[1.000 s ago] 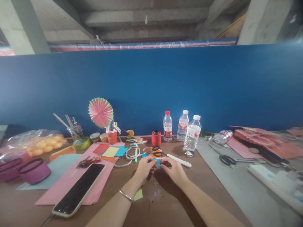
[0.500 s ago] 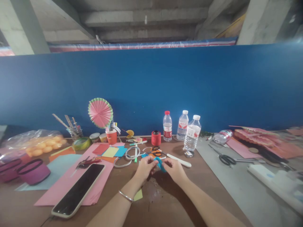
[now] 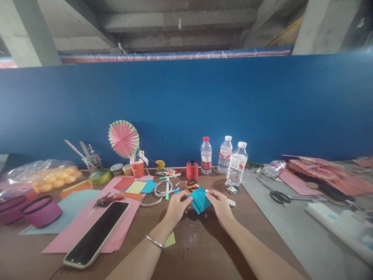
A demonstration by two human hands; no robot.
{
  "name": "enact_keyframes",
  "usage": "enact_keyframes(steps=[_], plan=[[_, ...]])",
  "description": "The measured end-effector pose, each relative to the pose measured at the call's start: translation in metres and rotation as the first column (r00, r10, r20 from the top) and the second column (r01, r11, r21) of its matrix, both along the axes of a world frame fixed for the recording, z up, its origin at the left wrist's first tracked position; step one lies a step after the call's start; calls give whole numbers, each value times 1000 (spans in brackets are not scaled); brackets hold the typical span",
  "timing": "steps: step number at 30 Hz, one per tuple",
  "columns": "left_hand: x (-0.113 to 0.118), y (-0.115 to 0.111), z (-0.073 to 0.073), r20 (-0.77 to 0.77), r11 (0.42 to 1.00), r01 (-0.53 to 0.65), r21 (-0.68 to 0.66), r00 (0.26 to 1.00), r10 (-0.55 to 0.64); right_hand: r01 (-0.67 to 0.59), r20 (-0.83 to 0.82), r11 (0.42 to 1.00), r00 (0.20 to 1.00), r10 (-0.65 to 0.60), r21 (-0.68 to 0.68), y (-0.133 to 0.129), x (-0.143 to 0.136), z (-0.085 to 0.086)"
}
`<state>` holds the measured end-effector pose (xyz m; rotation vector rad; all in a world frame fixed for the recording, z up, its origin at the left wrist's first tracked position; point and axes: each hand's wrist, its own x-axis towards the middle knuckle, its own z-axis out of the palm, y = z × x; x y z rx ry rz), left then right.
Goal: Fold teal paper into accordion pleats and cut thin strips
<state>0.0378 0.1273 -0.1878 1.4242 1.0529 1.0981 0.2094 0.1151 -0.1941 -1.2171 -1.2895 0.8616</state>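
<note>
Phone (image 3: 97, 233), water bottles (image 3: 206, 155), red spool (image 3: 192, 170)

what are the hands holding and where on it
Both hands hold a pleated teal paper just above the table: the left hand pinches its left edge, the right hand its right edge.

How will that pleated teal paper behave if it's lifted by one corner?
The teal paper looks thin and creased, so it is probably very light and floppy. The left hand and right hand hold opposite edges; released, the pleats would likely spring partly closed.
</note>
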Motion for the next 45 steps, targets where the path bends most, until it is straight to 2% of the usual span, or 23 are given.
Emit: enact_keyframes(steps=[4,8,12,15,18,22,24,32,40,45], plan=[[-1,0,1,57,999,23,-45,998,-20,-16,-19,1000,1000,16,6,2,1,-4],[-3,-1,3,97,995,79,-67,993,-72,-52,76,999,996,53,-10,-1,0,5],[-5,-3,9,97,999,30,43,995,-34,-160,189,986,968,164,-40,-6,-3,13],[-3,-5,11,36,988,82,133,995,-88,-214,254,977,945,207,-1,-9,-4,15],[0,-6,9,-22,975,91,202,996,-88,-196,274,979,946,175,53,-11,-4,16],[0,-4,5,-30,970,-47,236,998,56,-198,333,973,931,150,117,-14,-4,17],[0,-3,4,-28,969,-71,238,996,80,-203,353,972,924,150,119,-14,-5,18],[-2,-1,2,-89,962,28,272,996,-4,-155,272,986,953,135,55,-9,0,16],[-3,-2,5,-157,966,-3,257,987,45,-104,295,993,952,84,52,-9,0,18],[0,-7,10,-177,949,-25,313,981,84,-109,324,986,944,62,129,-10,-3,16]])
